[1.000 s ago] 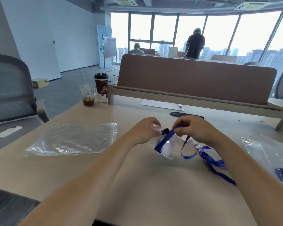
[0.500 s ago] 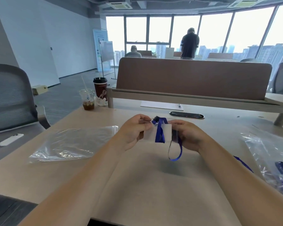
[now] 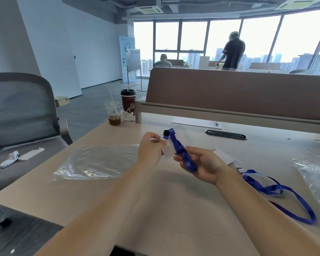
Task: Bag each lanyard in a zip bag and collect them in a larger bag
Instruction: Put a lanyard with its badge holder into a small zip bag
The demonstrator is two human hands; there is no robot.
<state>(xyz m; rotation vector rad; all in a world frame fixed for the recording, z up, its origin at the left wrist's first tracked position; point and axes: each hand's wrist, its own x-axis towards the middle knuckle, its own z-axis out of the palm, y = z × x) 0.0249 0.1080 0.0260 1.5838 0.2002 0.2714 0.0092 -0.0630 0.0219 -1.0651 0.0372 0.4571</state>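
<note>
Above the middle of the table, my left hand (image 3: 151, 148) pinches the edge of a small clear zip bag (image 3: 169, 148). A folded blue lanyard (image 3: 179, 146) with a black clip at its top lies across that bag, and my right hand (image 3: 201, 164) grips its lower end. A second blue lanyard (image 3: 277, 189) lies loose on the table to the right. The large clear bag (image 3: 98, 161) lies flat on the table to the left.
More clear plastic bags (image 3: 316, 180) lie at the right edge. Two drink cups (image 3: 121, 109) stand at the far left corner of the table. A brown divider (image 3: 229, 89) runs along the back, with a paper sheet, a pen and a black cable slot (image 3: 225, 134) before it. A grey chair (image 3: 20, 109) stands left.
The lanyard's hanging loop has been gathered into my right hand, which moved lower and right. The head camera has turned, and the second lanyard on the table is in full view again.
</note>
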